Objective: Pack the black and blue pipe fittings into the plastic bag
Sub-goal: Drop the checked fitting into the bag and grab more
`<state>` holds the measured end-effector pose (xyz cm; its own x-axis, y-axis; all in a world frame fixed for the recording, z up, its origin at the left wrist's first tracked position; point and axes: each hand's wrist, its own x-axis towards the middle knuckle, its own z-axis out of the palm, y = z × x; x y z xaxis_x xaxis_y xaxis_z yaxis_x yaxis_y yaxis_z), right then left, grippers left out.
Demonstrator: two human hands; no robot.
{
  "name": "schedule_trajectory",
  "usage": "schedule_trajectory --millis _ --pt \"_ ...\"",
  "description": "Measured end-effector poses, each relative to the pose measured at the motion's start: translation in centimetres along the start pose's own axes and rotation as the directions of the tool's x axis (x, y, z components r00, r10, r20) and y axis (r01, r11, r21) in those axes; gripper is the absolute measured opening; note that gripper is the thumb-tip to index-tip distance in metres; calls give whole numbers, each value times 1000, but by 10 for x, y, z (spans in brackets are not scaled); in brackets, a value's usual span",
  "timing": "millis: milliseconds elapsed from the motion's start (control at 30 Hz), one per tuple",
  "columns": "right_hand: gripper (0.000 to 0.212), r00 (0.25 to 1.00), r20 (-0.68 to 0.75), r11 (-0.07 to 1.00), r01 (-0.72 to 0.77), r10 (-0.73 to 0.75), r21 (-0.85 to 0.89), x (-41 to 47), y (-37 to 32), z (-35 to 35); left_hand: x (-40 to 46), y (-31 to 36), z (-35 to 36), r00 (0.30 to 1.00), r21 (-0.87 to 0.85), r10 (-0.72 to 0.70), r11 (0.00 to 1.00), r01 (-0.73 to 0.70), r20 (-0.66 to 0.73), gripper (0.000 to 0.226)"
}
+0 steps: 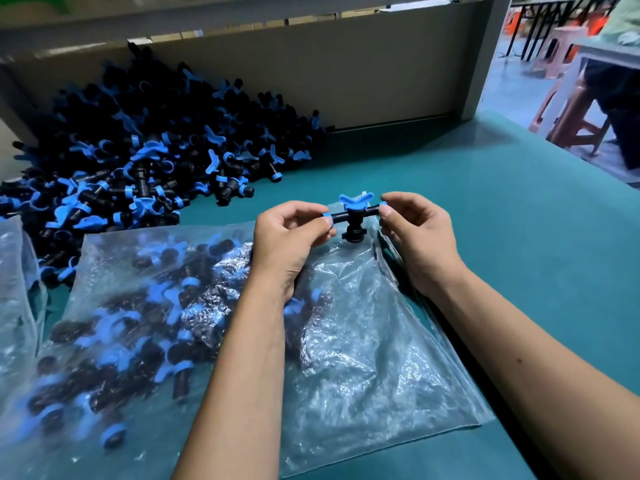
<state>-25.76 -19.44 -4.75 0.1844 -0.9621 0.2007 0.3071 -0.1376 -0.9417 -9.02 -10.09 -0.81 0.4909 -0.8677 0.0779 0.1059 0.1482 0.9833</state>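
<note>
Hanging crosswise between both hands, the fitting (353, 216) sits just above the plastic bag's (363, 341) far edge, its long axis running left to right, blue handle up, black stub pointing down at the film. Left hand (294, 237) pinches the left blue end, right hand (414, 230) pinches the right, fingers curled on both, neither nearer. Loose pile (138, 150) lies far-left on the green table (485, 202); no readable writing anywhere.

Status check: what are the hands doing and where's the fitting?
Both hands, left and right, pinch one fitting by its ends. Held above the bag, not in yet. Loose pile waits behind. Nothing in the way.
</note>
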Motion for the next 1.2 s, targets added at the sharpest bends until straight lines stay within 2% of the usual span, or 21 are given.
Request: schedule_trajectory --millis 100,233,333,467,600,700,800,867,900,1000,1067,1133,1200 --pt "26 997 -3 985 73 -74 -157 -4 0 3 -1 1 2 1000 -45 15 999 -15 -14 9" --pt "38 977 169 920 185 -132 -345 -12 -4 9 -3 2 2 1000 -91 9 996 -8 6 9" --pt "41 967 211 900 218 -145 -378 -13 -5 10 -4 2 6 1000 -102 8 995 -6 26 13" --pt "31 964 206 896 237 -169 -375 -12 -5 9 -3 1 7 999 -113 24 993 -21 26 15" --pt "25 984 169 970 97 -59 -225 -9 -5 8 -3 -1 9 997 -84 53 995 -48 59 11" --pt "16 990 103 991 -103 94 86 -6 -12 6 -1 0 8 988 -43 54 998 -48 141 10" --pt "20 977 124 915 -207 174 346 -4 -18 2 -1 -4 8 977 172 78 979 -113 198 10" --pt "23 966 140 872 -256 216 417 -4 -20 3 -3 -8 9 963 280 99 945 -170 250 9" --pt "24 959 148 850 -282 240 445 -3 -21 4 -4 -9 10 953 339 100 920 -198 285 16" --pt "26 922 199 696 -382 333 608 -2 -25 3 -4 -12 11 918 592 22 758 -274 396 40" --pt "24 899 223 576 -416 377 703 0 -27 -1 -4 -14 13 914 723 -54 631 -281 402 45" --pt "25 890 228 540 -426 395 726 1 -28 -4 -3 -17 14 917 740 -86 622 -256 390 38" --pt "24 884 223 549 -436 412 713 1 -27 -4 -2 -19 14 919 697 -79 677 -235 387 33"
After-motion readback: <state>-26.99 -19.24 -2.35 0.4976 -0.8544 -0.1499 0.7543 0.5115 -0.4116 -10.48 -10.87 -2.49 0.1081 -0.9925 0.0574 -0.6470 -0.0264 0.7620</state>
